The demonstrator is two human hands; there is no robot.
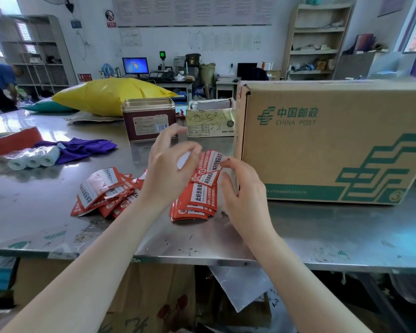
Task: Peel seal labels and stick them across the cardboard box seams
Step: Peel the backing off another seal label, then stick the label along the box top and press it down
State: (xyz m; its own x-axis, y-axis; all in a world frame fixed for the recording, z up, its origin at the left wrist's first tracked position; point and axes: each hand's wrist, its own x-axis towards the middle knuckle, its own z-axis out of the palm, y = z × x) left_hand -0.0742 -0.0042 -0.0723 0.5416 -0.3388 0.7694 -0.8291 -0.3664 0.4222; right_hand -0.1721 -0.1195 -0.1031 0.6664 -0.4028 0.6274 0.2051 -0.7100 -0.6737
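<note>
A red and white seal label (210,162) is held above the steel table between both hands. My left hand (168,169) pinches its left edge, where a white backing curls away. My right hand (243,191) pinches the label's right end with thumb and forefinger. Under the hands lies a stack of red seal labels (197,205). To the left is a loose heap of used label backings (103,191). A large cardboard China Post box (334,140) stands just right of my hands, its left corner seam close to the label.
A brown tin (148,118) and a small white carton (210,120) stand behind the hands. A purple cloth (82,149), paper rolls (34,159) and a yellow sack (111,94) lie at the left. A person bends at far left. The table's front edge (202,259) runs below my forearms.
</note>
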